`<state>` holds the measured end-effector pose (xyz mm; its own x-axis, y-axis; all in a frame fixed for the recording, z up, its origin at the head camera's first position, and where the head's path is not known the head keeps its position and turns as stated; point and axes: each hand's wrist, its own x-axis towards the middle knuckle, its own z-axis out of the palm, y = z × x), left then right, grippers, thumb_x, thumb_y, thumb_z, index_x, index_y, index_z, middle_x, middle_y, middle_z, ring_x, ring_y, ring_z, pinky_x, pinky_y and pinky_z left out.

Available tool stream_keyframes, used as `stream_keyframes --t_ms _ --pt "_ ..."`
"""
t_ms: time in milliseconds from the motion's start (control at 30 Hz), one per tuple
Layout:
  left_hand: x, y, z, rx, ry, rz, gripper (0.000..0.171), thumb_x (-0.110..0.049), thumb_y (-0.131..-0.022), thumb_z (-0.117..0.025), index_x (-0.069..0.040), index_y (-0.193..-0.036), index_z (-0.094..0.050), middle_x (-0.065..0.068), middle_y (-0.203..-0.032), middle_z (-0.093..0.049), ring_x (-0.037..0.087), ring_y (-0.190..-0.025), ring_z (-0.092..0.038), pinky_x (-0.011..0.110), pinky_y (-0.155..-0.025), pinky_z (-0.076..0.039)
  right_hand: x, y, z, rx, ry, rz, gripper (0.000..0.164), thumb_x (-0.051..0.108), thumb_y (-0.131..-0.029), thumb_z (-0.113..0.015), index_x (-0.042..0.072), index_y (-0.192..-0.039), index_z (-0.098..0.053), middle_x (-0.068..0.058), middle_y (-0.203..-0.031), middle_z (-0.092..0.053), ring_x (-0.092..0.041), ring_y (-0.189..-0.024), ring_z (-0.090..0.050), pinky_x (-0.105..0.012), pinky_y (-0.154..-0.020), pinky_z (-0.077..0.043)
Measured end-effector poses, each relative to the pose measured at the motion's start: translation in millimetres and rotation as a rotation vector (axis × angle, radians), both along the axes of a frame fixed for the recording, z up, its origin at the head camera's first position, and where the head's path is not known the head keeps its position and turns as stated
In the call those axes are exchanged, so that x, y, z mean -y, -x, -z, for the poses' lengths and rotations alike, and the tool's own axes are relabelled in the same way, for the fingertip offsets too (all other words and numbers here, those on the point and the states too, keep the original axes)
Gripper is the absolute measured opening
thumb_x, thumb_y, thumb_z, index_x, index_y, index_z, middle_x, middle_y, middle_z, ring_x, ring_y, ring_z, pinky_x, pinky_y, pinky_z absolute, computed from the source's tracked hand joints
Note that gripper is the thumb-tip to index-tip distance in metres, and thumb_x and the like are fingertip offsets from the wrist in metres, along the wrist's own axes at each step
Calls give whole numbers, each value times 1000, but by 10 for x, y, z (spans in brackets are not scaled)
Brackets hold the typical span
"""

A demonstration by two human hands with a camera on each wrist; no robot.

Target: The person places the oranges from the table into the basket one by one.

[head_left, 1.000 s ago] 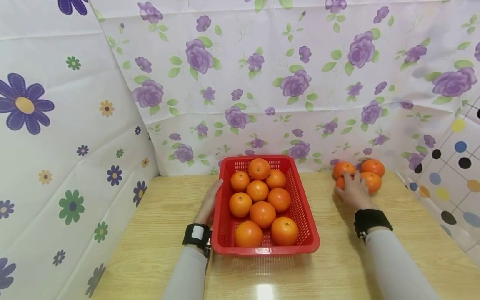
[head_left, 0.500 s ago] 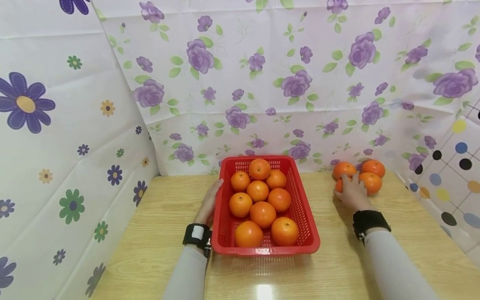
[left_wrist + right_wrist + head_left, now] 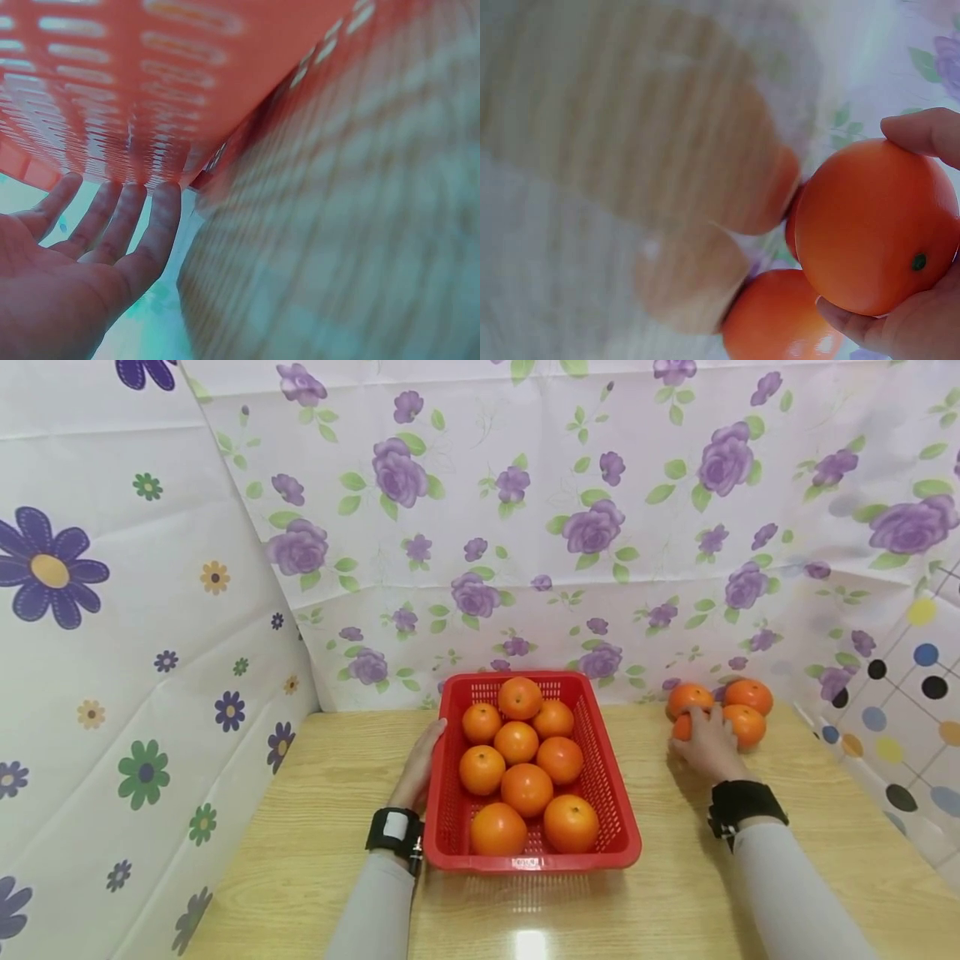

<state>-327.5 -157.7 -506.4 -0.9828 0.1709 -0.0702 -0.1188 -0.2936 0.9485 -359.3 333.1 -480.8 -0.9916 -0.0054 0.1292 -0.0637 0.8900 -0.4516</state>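
Note:
My right hand [image 3: 708, 745] grips an orange [image 3: 874, 225] at the right back of the table. In the right wrist view its thumb lies on one side of the fruit and fingers on the other, with a green stem spot showing. Three more oranges sit close around it: one behind [image 3: 690, 697], one at the back right [image 3: 748, 693] and one to the right [image 3: 746, 727]. My left hand [image 3: 418, 768] touches the left wall of a red plastic basket [image 3: 628, 837], its fingers nearly straight with tips at the slotted side [image 3: 127, 97]. Several oranges [image 3: 527, 791] lie inside the basket.
The wooden table [image 3: 315, 843] backs onto a flower-patterned sheet [image 3: 525, 552]. Another flowered sheet [image 3: 187, 652] hangs at the left, and a dotted one [image 3: 900, 710] closes the right side. The basket stands between my arms.

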Motion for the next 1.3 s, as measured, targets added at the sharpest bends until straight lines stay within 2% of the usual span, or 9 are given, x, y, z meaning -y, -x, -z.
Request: stream_keyframes --t_ms 200,333,467,700,933,1100,1300 --pt "12 -12 10 -8 20 -22 65 -56 -105 -53 -18 -156 -41 9 -154 -49 32 -141 -48 46 -109 -49 36 -6 -111 -82 57 -3 59 17 -89 -70 -9 -135 -43 -47 -134 -31 -66 -116 -37 -76 -92 -38" --pt "10 -13 24 -9 10 -23 68 -57 -103 -55 -17 -156 -41 10 -155 -49 33 -143 -46 47 -110 -47 40 0 -178 -103 101 -15 59 17 -89 -71 -8 -135 -44 -48 -134 -32 -66 -112 -41 -74 -87 -43" --pt "-11 9 10 0 8 -20 70 -57 -103 -56 -17 -157 -40 10 -154 -49 34 -143 -46 47 -109 -49 34 -15 -252 -97 123 -20 63 18 -91 -73 -7 -140 -42 -47 -136 -29 -67 -112 -41 -74 -85 -44" --pt "-16 7 10 -1 23 -25 66 -57 -104 -53 -18 -157 -41 9 -153 -50 32 -141 -49 46 -108 -50 161 -76 -454 -195 145 -41 57 15 -89 -73 -2 -137 -48 -41 -138 -33 -64 -116 -41 -74 -89 -40" --pt "-10 13 13 -12 35 -24 69 -60 -103 -54 -18 -157 -41 9 -153 -50 33 -141 -49 47 -109 -49 276 -131 -672 -167 183 -58 59 15 -93 -73 -1 -142 -46 -40 -142 -29 -61 -122 -36 -73 -90 -41" --pt "-19 15 9 -18 21 -17 69 -58 -104 -54 -17 -157 -41 9 -153 -50 32 -140 -49 47 -110 -47 349 -191 -804 -147 217 -83 60 15 -95 -72 2 -147 -44 -38 -142 -28 -57 -121 -38 -72 -87 -46" --pt "-20 22 13 -8 22 -29 70 -59 -103 -54 -17 -157 -41 9 -153 -51 31 -139 -50 46 -109 -49 475 -236 -992 -159 243 -104 63 17 -96 -71 1 -149 -42 -37 -145 -27 -54 -119 -41 -70 -89 -46"
